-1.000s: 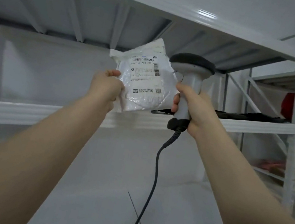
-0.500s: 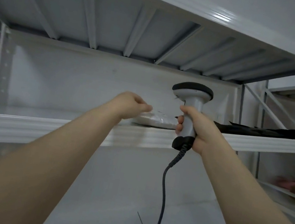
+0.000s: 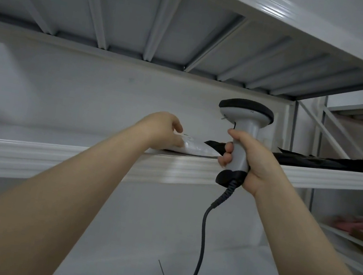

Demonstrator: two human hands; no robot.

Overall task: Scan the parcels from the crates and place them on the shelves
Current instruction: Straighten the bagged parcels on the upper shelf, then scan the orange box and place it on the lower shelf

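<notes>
Parcel (image 3: 194, 148) now flat on shelf (image 3: 52, 156) near front lip. Left grip (image 3: 164, 131) loose, fingers resting on it; right grip (image 3: 247, 159) holds scanner (image 3: 243, 133). Risk: withdrawal drags parcel off.

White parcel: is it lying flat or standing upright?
Flat: the white parcel lies on the shelf, with the left hand touching it.

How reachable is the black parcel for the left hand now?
Probably yes. The left hand touches the white parcel, and the black parcel lies just right of it on the same shelf. The right hand holds the scanner before its near end, which may crowd it.
</notes>
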